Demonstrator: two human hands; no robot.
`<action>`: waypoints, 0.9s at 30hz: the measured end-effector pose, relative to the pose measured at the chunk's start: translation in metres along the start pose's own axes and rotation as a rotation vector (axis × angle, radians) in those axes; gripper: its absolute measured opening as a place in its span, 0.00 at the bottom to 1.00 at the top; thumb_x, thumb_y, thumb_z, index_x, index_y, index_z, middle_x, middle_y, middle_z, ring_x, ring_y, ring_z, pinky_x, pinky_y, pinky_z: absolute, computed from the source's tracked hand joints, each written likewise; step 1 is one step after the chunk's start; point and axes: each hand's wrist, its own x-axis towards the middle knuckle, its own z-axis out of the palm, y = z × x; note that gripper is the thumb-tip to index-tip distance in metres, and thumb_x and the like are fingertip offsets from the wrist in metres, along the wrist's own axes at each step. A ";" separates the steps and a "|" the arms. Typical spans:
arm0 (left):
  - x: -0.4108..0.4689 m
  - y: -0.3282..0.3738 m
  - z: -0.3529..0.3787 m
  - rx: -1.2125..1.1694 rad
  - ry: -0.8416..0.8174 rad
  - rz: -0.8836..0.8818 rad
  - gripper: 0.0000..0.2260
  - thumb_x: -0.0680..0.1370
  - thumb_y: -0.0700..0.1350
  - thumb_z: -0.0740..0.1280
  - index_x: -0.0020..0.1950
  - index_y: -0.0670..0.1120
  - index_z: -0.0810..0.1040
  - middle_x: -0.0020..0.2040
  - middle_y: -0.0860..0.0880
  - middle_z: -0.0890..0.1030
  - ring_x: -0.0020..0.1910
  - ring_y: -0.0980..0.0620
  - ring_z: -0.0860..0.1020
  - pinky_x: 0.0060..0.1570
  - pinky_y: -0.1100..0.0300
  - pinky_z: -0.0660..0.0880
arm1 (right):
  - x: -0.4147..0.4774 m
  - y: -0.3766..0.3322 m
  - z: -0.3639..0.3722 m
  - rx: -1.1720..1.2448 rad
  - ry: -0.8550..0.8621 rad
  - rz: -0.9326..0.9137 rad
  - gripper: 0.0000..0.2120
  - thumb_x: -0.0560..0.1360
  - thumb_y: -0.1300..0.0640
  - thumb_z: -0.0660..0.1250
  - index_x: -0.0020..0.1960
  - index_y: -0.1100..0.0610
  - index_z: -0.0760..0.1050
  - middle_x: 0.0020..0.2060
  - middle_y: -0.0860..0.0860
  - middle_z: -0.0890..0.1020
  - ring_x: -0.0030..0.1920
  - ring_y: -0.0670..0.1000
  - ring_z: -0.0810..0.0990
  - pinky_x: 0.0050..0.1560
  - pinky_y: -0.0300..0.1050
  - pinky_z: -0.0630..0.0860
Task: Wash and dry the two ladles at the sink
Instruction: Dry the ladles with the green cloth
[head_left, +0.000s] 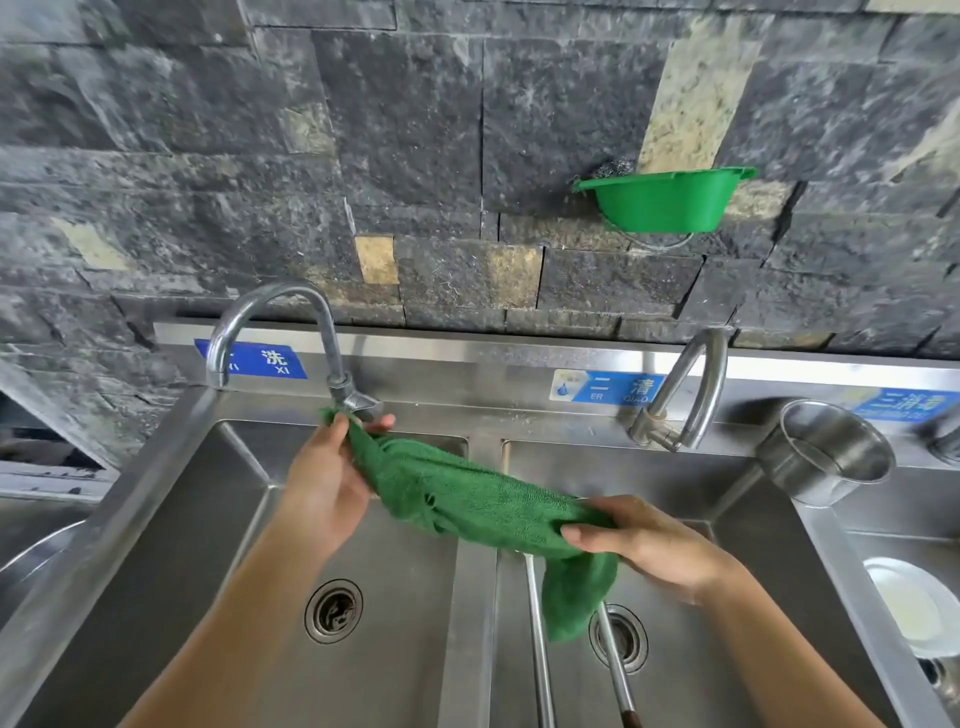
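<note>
The green cloth (467, 493) is stretched slantwise over the sink (478, 597) between both hands. The left hand (327, 488) pinches its upper end between thumb and curled fingers, just in front of the base of the left tap (291, 296). The right hand (654, 545) has fingers and thumb closed round the lower end, and a loose tail hangs below it over the right basin. The two ladles lie in that basin: the thin metal shaft of one ladle (537, 654) runs along its left side, and the shaft of the other ladle (617, 670) crosses the drain (631, 636), its dark grip at the bottom edge of view. Their bowls cannot be seen; whether the cloth hides them or they lie out of frame I cannot tell. No water runs from either tap. The step looks like readying the cloth for drying, by wringing it or opening it out. To do it well, twist the two ends against each other over a basin so the drips fall inside. Then shake the cloth open flat so a fresh face meets the metal. Gather up the hanging tail first, since it dangles over the shafts and may soak up water from them or from the basin floor. After that, take one ladle by its shaft and wipe bowl and shaft in turn.
</note>
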 end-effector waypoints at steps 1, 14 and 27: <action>0.002 -0.005 -0.007 -0.037 0.021 -0.047 0.14 0.85 0.51 0.54 0.47 0.47 0.74 0.53 0.41 0.84 0.47 0.43 0.81 0.55 0.40 0.76 | 0.002 0.001 0.003 0.039 -0.013 0.003 0.16 0.75 0.51 0.75 0.62 0.54 0.83 0.57 0.55 0.87 0.60 0.56 0.85 0.70 0.56 0.75; 0.037 -0.081 -0.104 0.966 -0.163 -0.352 0.49 0.57 0.46 0.86 0.65 0.55 0.56 0.60 0.44 0.75 0.56 0.45 0.80 0.51 0.49 0.82 | 0.042 0.055 0.016 0.397 0.089 0.353 0.13 0.75 0.60 0.76 0.57 0.66 0.84 0.53 0.65 0.86 0.48 0.60 0.88 0.44 0.48 0.85; 0.130 -0.184 -0.163 0.921 0.191 -0.171 0.22 0.79 0.36 0.67 0.62 0.62 0.67 0.44 0.51 0.71 0.39 0.48 0.74 0.37 0.51 0.74 | 0.140 0.190 0.043 0.125 0.417 0.428 0.20 0.68 0.44 0.81 0.50 0.58 0.84 0.44 0.55 0.89 0.46 0.56 0.89 0.58 0.59 0.83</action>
